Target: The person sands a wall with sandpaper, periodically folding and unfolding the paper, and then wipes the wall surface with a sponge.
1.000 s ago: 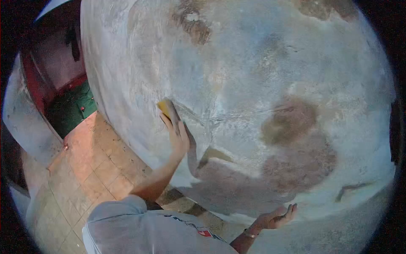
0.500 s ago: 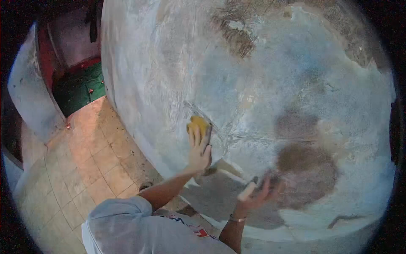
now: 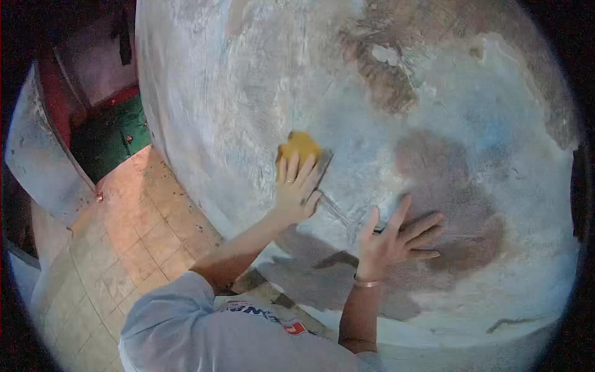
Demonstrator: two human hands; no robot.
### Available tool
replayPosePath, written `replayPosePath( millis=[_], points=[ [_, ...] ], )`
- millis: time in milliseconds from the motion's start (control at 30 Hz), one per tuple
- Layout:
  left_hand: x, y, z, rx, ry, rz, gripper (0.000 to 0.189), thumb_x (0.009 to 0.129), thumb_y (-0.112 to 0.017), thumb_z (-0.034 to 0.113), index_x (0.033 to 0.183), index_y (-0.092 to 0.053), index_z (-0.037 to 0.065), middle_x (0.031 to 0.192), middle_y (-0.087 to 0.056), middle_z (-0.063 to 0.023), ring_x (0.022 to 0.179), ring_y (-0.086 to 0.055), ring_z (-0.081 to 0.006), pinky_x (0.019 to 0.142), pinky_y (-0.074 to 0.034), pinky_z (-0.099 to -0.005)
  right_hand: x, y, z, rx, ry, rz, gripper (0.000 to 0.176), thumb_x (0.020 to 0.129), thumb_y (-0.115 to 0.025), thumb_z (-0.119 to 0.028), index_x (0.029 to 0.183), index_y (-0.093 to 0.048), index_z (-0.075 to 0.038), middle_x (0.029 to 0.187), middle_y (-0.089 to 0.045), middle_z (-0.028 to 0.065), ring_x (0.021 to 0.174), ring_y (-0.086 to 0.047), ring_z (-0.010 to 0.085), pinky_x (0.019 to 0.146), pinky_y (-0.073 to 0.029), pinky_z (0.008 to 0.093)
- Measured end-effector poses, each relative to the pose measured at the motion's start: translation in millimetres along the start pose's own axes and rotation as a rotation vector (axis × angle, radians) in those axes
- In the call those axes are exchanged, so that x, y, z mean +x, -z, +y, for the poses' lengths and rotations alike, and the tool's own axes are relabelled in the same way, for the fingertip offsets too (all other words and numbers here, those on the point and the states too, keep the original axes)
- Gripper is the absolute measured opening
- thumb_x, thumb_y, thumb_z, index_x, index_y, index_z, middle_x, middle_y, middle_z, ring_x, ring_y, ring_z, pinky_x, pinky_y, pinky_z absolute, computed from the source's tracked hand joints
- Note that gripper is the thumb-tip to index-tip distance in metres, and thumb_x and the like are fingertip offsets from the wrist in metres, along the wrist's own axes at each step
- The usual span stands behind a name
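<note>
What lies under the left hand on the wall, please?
A yellow sponge, flat against the wall; only its upper part shows, since the fingers of the left hand cover the rest.

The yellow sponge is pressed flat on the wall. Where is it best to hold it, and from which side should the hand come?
Probably by its broad outer face and side edges, coming from below, as the left hand does. The yellow sponge lies flat against the wall, so only that face and the thin edges are free to grip.
</note>
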State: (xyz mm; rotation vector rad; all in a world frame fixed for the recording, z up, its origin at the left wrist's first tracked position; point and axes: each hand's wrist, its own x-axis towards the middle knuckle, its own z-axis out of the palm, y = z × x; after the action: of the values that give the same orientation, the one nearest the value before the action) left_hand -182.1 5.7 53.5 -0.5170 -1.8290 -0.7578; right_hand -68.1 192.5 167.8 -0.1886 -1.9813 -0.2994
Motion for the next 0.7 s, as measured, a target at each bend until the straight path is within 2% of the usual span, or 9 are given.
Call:
replayPosePath(
  millis=[100,167,267,333,467,533,600,667,700],
  points=[
    [31,28,-38,-0.006,0.0,0.031,0.064,0.104,-0.042,0.038,0.153,-0.043,-0.002,0.164,-0.026,-0.0316,0.153,-0.016,-0.0561,0.12,-0.008,-0.0701,1,-8,2,-0.003,0.048,0.114,0.068,0.1,-0.051,-0.061,0.158,-0.045,-0.026,0.167,-0.016,0.0323,0.156,-0.008,0.0533,0.112,0.008,0.0787],
    [131,59,-44,-0.068,0.104,0.303,0.06,0.104,-0.043,0.036,0.152,-0.047,-0.001,0.163,-0.026,-0.0349,0.152,-0.018,-0.0555,0.121,-0.011,-0.0679,0,-4,1,0.006,0.049,0.114,0.067,0.1,-0.052,-0.059,0.158,-0.045,-0.025,0.167,-0.019,0.0322,0.157,-0.009,0.0503,0.115,0.011,0.0739],
    [258,72,-82,0.08,-0.106,0.407,0.066,0.102,-0.051,0.034,0.157,-0.038,0.001,0.164,-0.034,-0.024,0.148,-0.028,-0.0519,0.123,-0.011,-0.0627,-2,3,4,0.007,0.082,0.06,0.067,0.1,-0.055,-0.057,0.157,-0.046,-0.023,0.169,-0.019,0.0276,0.158,-0.007,0.0465,0.114,0.003,0.078],
    [289,78,-46,0.0,-0.224,0.373,0.064,0.101,-0.053,0.034,0.154,-0.043,0.0,0.164,-0.036,-0.0187,0.149,-0.03,-0.0476,0.123,-0.012,-0.0634,-4,8,10,0.001,0.117,0.014,0.068,0.1,-0.057,-0.055,0.158,-0.046,-0.021,0.169,-0.018,0.0266,0.158,-0.007,0.0456,0.115,0.003,0.0772],
    [173,57,42,-0.036,-0.338,0.124,0.061,0.098,-0.055,0.034,0.149,-0.05,0.001,0.164,-0.039,-0.012,0.152,-0.028,-0.0436,0.125,-0.01,-0.0648,4,29,12,0.095,0.147,-0.062,0.067,0.102,-0.057,-0.051,0.158,-0.044,-0.018,0.17,-0.016,0.0253,0.159,-0.008,0.044,0.118,0.002,0.0731],
    [72,28,33,-0.02,-0.21,-0.006,0.061,0.098,-0.053,0.031,0.152,-0.048,0.002,0.165,-0.036,-0.0161,0.154,-0.023,-0.0434,0.125,-0.008,-0.065,12,39,22,0.155,0.155,-0.045,0.066,0.1,-0.06,-0.048,0.158,-0.045,-0.019,0.169,-0.018,0.0281,0.158,-0.012,0.0458,0.119,0.004,0.0709],
    [0,18,0,-0.086,0.2,0.061,0.062,0.101,-0.048,0.031,0.157,-0.041,0.003,0.165,-0.033,-0.021,0.155,-0.02,-0.0443,0.125,-0.008,-0.0621,20,42,32,0.186,0.168,-0.02,0.067,0.099,-0.063,-0.046,0.158,-0.045,-0.019,0.168,-0.019,0.0289,0.157,-0.015,0.0458,0.12,0.004,0.0696],
    [-55,-18,-61,-0.147,0.62,0.424,0.065,0.105,-0.042,0.036,0.161,-0.033,0.003,0.167,-0.028,-0.024,0.156,-0.016,-0.0441,0.126,-0.008,-0.0582,20,44,40,0.195,0.19,-0.011,0.069,0.098,-0.066,-0.044,0.158,-0.045,-0.019,0.169,-0.019,0.0277,0.158,-0.016,0.044,0.121,0.001,0.0693],
    [-43,-4,-82,-0.151,0.799,0.482,0.067,0.107,-0.039,0.04,0.162,-0.029,0.002,0.167,-0.026,-0.0238,0.157,-0.015,-0.043,0.127,-0.007,-0.056,18,46,41,0.179,0.205,-0.023,0.068,0.097,-0.067,-0.043,0.158,-0.045,-0.02,0.169,-0.019,0.0268,0.158,-0.017,0.0435,0.121,0.001,0.0696]
  ],
)
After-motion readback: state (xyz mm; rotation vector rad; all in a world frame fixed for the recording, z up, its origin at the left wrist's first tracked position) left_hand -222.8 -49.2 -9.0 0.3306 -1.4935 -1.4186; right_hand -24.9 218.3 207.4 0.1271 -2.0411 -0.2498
